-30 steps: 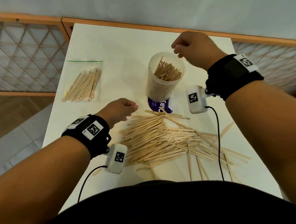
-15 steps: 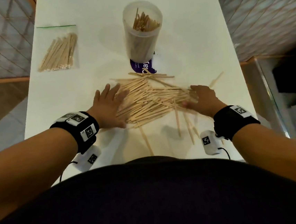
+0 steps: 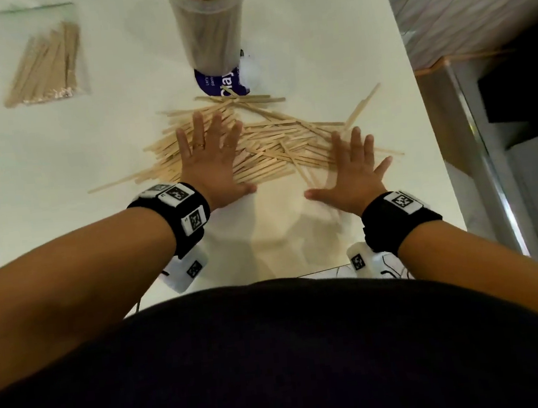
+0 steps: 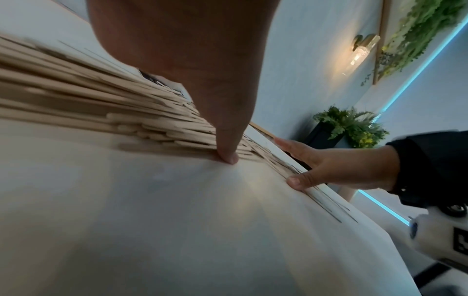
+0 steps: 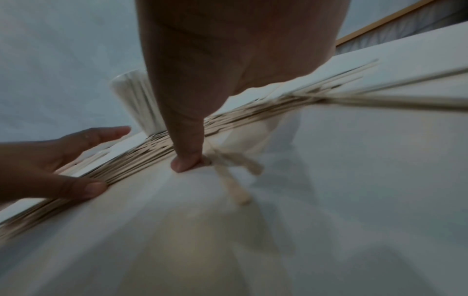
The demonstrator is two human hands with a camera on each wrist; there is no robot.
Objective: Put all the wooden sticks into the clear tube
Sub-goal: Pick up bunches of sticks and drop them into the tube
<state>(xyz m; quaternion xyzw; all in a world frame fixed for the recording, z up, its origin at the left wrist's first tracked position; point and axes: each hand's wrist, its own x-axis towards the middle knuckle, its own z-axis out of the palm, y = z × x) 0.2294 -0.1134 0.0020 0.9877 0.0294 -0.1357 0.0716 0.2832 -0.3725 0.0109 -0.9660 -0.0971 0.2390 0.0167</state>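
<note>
A: Where are the sticks?

B: Most lie in a loose pile of wooden sticks (image 3: 265, 141) in the middle of the white table (image 3: 122, 126), just in front of the clear tube (image 3: 209, 28). The tube stands upright at the far side and holds more sticks.

A: And the hands?

B: The left hand (image 3: 211, 163) lies flat on the left part of the pile, fingers straight and spread, thumb (image 4: 228, 156) down at the pile's near edge. The right hand (image 3: 353, 172) is spread flat too, fingers on the right end of the pile, thumb (image 5: 186, 162) on the table. Neither grips anything.

A: Anything else?

B: A plastic bag of sticks (image 3: 45, 65) lies far left, well apart, and a purple label (image 3: 221, 83) sits at the tube's base.
</note>
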